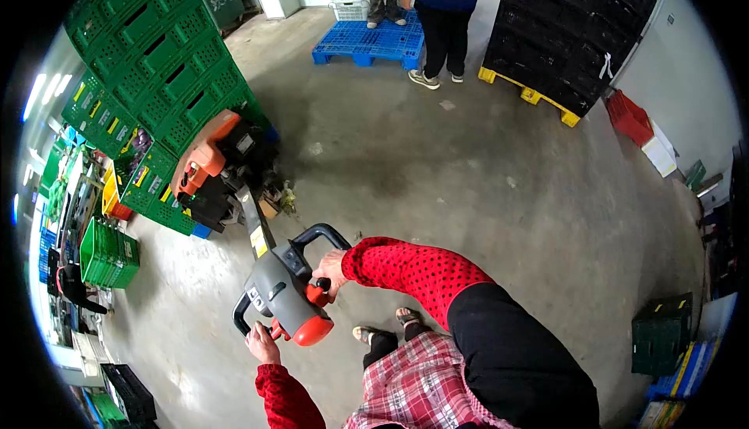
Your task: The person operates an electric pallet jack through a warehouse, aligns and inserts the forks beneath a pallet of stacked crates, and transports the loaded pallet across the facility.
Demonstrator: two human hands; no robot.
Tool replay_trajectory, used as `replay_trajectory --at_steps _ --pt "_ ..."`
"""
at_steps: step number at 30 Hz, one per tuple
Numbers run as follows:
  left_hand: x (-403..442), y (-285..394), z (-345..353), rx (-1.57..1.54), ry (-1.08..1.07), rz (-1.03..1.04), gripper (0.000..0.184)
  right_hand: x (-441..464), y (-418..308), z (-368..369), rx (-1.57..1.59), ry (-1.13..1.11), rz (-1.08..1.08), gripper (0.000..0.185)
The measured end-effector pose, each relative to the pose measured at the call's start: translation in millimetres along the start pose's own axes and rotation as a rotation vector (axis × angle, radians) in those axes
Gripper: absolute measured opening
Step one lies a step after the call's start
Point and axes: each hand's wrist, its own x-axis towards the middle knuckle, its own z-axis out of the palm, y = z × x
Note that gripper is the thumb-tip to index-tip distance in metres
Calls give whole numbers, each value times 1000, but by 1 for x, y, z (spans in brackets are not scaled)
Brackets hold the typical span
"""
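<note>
An electric pallet truck [204,156] with orange covers stands against a tall stack of green crates [160,54]. Its grey and red control handle [275,292] reaches back toward me, with black loop grips on both sides. My left hand [262,345] is closed at the lower end of the left grip, beside a red lever. On the other side, my right hand [331,271] closes around the right grip near a black thumb control. The undersides of my fingers are partly hidden. Red dotted sleeves cover both forearms.
Two people stand at the back by a blue pallet [367,43] with a white basket [350,5]. Black crates [554,35] rise on a yellow pallet [532,95] at right. Green crates [108,253] line the left; a dark crate [662,335] sits at right.
</note>
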Motion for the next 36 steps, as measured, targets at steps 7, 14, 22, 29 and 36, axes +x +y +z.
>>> replay_trajectory --at_steps 7,14,22,29,36 --pt "-49 17 11 186 156 198 4 -57 -10 21 -31 22 16 62" --pt "-28 -117 -26 -1 -21 127 12 55 -86 61 -19 39 53 64" --pt "-83 -151 -153 82 56 191 12 47 -217 31 4 44 -29 66" --pt "-463 -80 -349 153 191 252 9 -239 -492 161 -27 26 -14 66" --pt "-528 -176 -431 151 129 234 13 -215 -628 186 -74 89 -32 60"
